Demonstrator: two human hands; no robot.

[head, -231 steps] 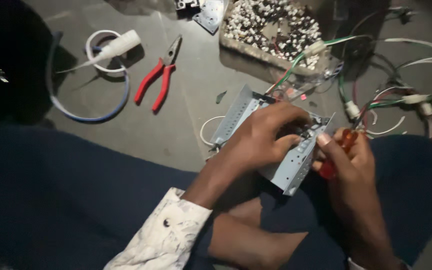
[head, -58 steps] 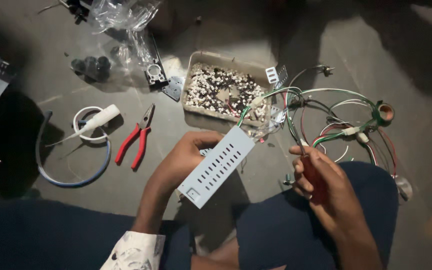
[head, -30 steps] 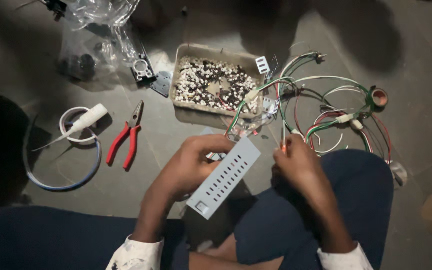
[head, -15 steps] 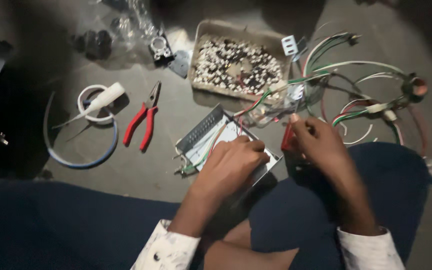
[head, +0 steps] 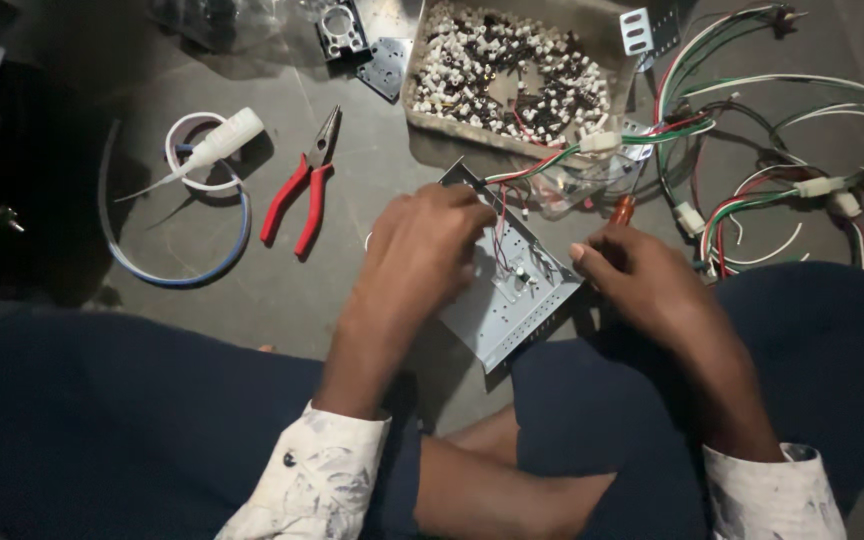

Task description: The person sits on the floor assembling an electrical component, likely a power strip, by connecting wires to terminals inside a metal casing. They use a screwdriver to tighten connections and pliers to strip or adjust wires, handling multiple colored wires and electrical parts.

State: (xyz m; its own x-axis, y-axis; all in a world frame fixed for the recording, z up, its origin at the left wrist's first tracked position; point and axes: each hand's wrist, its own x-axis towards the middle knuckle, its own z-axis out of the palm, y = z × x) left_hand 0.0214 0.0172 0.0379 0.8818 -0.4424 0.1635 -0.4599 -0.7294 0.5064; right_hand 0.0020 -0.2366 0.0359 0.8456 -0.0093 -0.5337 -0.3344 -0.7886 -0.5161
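Note:
My left hand (head: 422,250) grips a grey metal chassis box (head: 512,290), open side up, with thin red and white wires inside. The box rests tilted over my lap and the floor. Close to the box's right edge, my right hand (head: 642,285) holds a screwdriver with an orange handle (head: 624,208); its tip is hidden. A bundle of green, red and white wires with white connectors (head: 672,130) runs from the box toward the upper right.
A shallow tray of several small white and dark parts (head: 512,70) sits beyond the box. Red-handled pliers (head: 302,190), a white tube with a nozzle (head: 217,145) on a blue-white cable loop, and metal brackets (head: 352,40) lie on the grey floor at left.
The chassis box was turned over from its perforated side to its open side. My left hand settled over its top, and my right hand came in beside it with the screwdriver.

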